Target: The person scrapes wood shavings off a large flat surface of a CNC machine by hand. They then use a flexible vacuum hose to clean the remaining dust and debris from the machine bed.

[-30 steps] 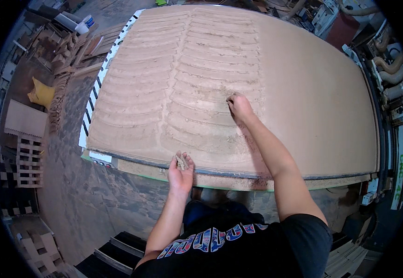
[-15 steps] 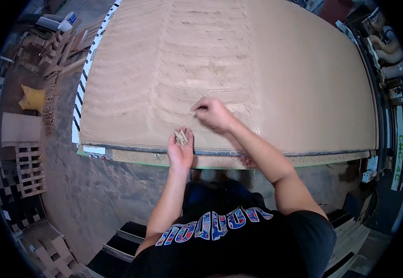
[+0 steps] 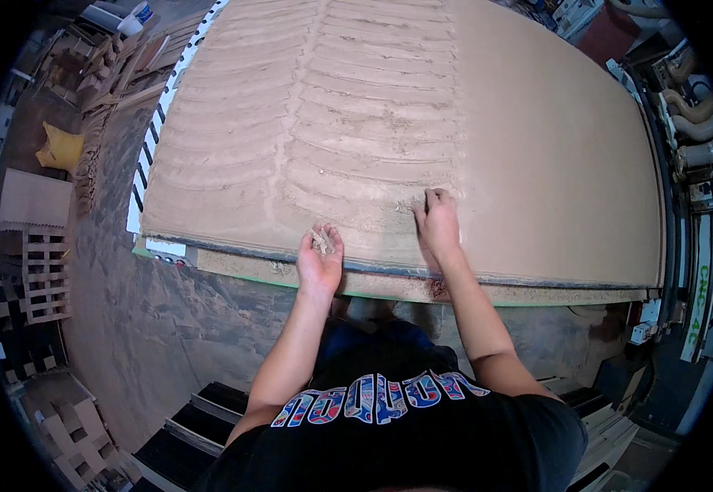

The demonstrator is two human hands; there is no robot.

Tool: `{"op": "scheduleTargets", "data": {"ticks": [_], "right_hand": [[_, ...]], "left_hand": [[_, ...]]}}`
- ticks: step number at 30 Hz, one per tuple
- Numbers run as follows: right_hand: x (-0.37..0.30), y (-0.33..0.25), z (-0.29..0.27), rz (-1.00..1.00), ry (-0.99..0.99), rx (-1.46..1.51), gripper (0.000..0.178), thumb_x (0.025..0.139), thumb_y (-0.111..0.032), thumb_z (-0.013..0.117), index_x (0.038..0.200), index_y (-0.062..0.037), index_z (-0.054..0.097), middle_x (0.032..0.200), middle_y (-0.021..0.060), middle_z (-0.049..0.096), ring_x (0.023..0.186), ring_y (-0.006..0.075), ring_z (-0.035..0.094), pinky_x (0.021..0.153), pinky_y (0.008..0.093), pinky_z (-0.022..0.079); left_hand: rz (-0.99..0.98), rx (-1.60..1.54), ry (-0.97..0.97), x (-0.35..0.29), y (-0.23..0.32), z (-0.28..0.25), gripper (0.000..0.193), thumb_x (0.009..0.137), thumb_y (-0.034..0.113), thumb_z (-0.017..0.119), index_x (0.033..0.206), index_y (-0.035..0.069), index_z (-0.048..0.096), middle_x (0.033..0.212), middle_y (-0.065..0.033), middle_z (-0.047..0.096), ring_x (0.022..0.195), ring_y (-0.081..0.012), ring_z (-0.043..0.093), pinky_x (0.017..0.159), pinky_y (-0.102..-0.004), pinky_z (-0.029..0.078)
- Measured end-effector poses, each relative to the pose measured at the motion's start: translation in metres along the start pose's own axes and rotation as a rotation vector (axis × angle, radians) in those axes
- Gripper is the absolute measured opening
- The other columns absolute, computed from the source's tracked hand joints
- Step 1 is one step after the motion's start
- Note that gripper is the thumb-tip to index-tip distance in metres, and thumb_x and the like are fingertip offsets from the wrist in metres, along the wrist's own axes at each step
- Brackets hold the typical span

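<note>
My left hand (image 3: 319, 266) is palm up above the near edge of a wide dust-covered worktable (image 3: 553, 156). Its curled fingers cup a small heap of pale wood scraps (image 3: 322, 241). Farther right, my right hand (image 3: 440, 228) is down at the dusty surface, thumb and fingers apart, with no held thing visible. Beside its fingertips is a patch of loose crumbs and small chips (image 3: 406, 205). Curved ridges of tan dust (image 3: 373, 123) cover the left and middle of the table, while its right part is smooth.
A striped white-and-black strip (image 3: 153, 135) runs along the table's left edge. On the floor at left are a yellow bag (image 3: 61, 148) and a slatted wooden pallet (image 3: 46, 275). Machine parts with ribbed hoses (image 3: 697, 127) stand at right. Dark stacked panels (image 3: 188, 443) lie behind me.
My right hand has moved right and down onto the dust beside the crumbs. The left hand stays nearly in place, still cupping the wood scraps. The view has shifted slightly.
</note>
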State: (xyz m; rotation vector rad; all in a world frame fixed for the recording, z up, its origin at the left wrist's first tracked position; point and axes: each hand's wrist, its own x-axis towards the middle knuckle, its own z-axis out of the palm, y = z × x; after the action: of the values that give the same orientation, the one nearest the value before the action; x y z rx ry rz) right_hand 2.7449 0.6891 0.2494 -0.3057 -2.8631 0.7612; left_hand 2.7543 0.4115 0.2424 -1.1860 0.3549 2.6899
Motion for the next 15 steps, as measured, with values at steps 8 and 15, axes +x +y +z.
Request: {"op": "scheduleTargets", "data": {"ticks": [8,15], "right_hand": [[-0.02,-0.044,0.031,-0.167,-0.029,0.067,0.027,0.093,-0.008,0.072,0.118,-0.0004,0.073,0.124,0.0165,0.065,0.116,0.037,0.06,0.097,0.0459,0.054],[-0.01,-0.015,0.034,-0.185,0.011,0.141,0.02,0.09,-0.001,0.064,0.106,0.0007,0.076,0.111,0.0187,0.069,0.106,0.0404,0.064,0.094,0.0471,0.055]], "left_hand": [[0.001,0.042,-0.003,-0.011,0.0,-0.011,0.025,0.112,0.026,0.052,0.123,0.007,0.064,0.114,-0.0109,0.069,0.107,-0.0248,0.067,0.096,-0.0398,0.059],[-0.011,0.074,-0.043,-0.014,-0.022,-0.029,0.027,0.112,0.026,0.049,0.117,0.007,0.066,0.111,-0.0132,0.072,0.105,-0.0269,0.069,0.095,-0.0418,0.061]]}}
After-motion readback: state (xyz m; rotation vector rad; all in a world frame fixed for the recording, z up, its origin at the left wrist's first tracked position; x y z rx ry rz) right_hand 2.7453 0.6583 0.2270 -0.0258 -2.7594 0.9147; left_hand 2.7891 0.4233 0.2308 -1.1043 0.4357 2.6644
